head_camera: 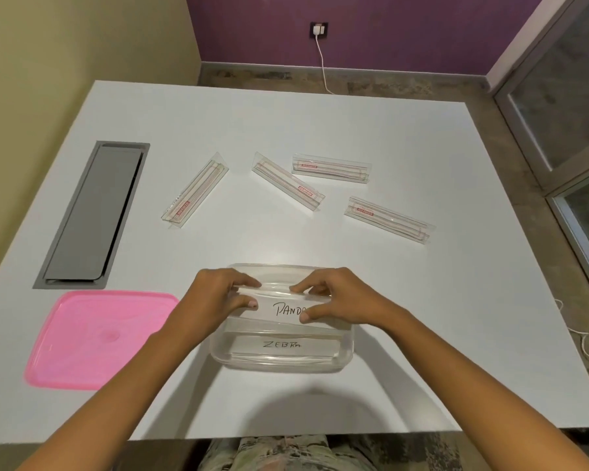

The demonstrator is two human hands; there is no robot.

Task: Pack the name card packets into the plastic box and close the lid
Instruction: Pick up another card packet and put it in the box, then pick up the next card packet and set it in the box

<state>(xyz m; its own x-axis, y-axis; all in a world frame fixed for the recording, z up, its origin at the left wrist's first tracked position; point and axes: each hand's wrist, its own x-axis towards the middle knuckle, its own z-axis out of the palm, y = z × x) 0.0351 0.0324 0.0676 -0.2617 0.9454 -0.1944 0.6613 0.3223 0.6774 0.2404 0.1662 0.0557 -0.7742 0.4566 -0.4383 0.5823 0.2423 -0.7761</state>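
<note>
White table [354, 130]: both hands [218, 294] pinch PANDA packet [283, 309] btwn them, over box [344, 355].

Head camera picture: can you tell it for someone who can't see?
The left hand and right hand lower a clear name card packet into a clear plastic box. Four packets wait behind it on the white table; a pink plastic lid lies left.

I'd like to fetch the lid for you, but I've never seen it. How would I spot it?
Start at the white table, then look at its near left corner, left of the clear box that both hands are working over. The lid lies flat there, just in front of a grey hatch. It is the only pink thing on the table.
</note>
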